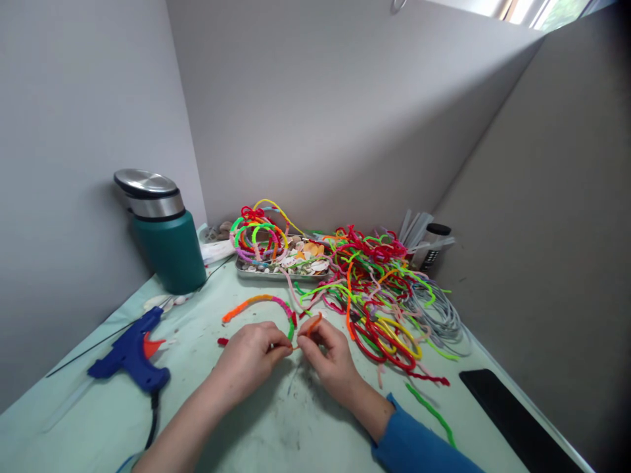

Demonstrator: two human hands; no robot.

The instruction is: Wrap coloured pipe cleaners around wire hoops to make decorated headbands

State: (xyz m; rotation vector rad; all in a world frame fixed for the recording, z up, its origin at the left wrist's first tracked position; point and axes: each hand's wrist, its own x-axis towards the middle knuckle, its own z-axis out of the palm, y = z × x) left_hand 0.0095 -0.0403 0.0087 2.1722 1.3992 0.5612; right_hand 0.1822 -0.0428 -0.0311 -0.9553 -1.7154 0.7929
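Note:
Both hands meet over the pale green table. My left hand is closed in a pinch, and my right hand pinches an orange pipe cleaner that curls up from its fingers. The fingertips of the two hands nearly touch. Just behind them a multicoloured pipe-cleaner arc, orange through pink to green and red, lies on the table and ends beside my left fingertips. I cannot tell whether the left hand holds the arc's end or the orange piece.
A blue hot glue gun lies at the left with its cord. A teal flask stands behind it. A metal tray holds shells and pipe-cleaner rings. A large tangle of coloured pipe cleaners spreads at the right, near a black flat object.

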